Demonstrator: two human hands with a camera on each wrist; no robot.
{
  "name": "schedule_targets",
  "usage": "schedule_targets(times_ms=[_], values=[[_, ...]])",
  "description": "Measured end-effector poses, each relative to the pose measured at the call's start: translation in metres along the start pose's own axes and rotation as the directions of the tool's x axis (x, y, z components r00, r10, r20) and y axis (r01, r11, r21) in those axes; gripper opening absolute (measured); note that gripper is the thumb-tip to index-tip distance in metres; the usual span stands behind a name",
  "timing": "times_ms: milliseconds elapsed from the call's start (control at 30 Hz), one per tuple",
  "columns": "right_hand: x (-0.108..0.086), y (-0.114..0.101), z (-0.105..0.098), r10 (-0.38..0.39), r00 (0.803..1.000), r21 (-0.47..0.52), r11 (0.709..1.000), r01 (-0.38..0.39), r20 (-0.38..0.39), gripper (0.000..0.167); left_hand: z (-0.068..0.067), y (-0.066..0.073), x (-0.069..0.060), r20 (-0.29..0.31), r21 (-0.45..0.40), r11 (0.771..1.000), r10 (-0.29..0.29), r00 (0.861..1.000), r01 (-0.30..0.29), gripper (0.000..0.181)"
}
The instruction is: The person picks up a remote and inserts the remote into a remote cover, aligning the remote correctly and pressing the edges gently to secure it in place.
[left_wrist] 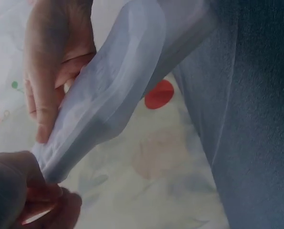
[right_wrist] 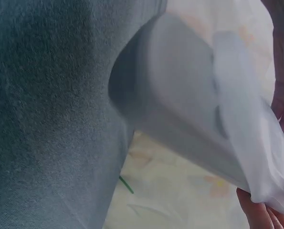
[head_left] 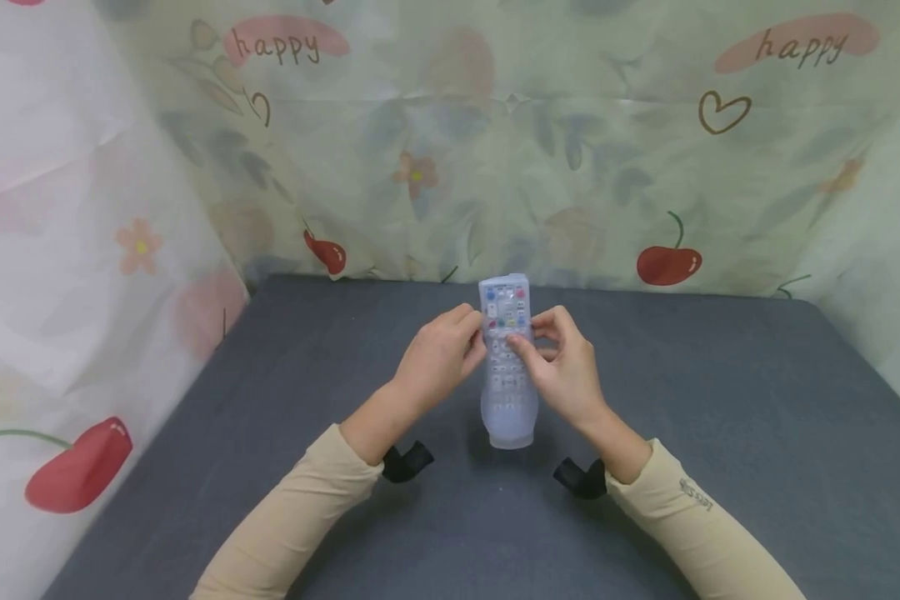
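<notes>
A pale remote control with many small buttons, in a translucent sleeve [head_left: 510, 383], is held up above the dark table in the head view. The left hand [head_left: 442, 346] pinches its left edge near the top. The right hand [head_left: 570, 367] grips the right edge, thumb on the front face. In the left wrist view, the left hand [left_wrist: 32, 191] holds one end of the sleeve [left_wrist: 103, 95], and the right hand [left_wrist: 58, 62] lies along it. The right wrist view shows the pale remote body [right_wrist: 180, 86] extending out of the loose sleeve [right_wrist: 242, 105], with fingers of the right hand [right_wrist: 266, 210] at the sleeve's edge.
Beneath the hands is a dark grey tabletop [head_left: 345, 358]. A printed cloth [head_left: 495, 183] with cherries and flowers hangs behind it, and more cloth [head_left: 82, 292] hangs on the left. Black pieces [head_left: 408, 461] stick out at both wrists.
</notes>
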State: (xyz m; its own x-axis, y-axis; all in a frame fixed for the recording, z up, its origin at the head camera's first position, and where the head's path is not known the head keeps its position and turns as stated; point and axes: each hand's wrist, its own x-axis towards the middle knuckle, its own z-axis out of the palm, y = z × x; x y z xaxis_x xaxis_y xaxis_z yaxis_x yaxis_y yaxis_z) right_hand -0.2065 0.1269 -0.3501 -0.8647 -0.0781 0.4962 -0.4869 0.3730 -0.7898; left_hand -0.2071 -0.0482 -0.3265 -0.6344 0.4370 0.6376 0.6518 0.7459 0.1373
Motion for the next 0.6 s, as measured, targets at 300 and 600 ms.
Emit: schedule_targets(times_ms=[300, 600], values=[[0.0012, -0.0003, 0.0003, 0.041, 0.998, 0.009, 0.999, -0.041, 0.048, 0.03, 0.0037, -0.0026, 0.002, 0.066, -0.395, 0.887, -0.231, 0.971, 0.238, 0.014], [0.0017, -0.0035, -0.0005, 0.051, 0.994, 0.021, 0.998, -0.053, 0.093, 0.032, 0.0027, -0.0043, 0.0063, 0.148, -0.669, 0.633, -0.403, 0.903, 0.391, 0.026]])
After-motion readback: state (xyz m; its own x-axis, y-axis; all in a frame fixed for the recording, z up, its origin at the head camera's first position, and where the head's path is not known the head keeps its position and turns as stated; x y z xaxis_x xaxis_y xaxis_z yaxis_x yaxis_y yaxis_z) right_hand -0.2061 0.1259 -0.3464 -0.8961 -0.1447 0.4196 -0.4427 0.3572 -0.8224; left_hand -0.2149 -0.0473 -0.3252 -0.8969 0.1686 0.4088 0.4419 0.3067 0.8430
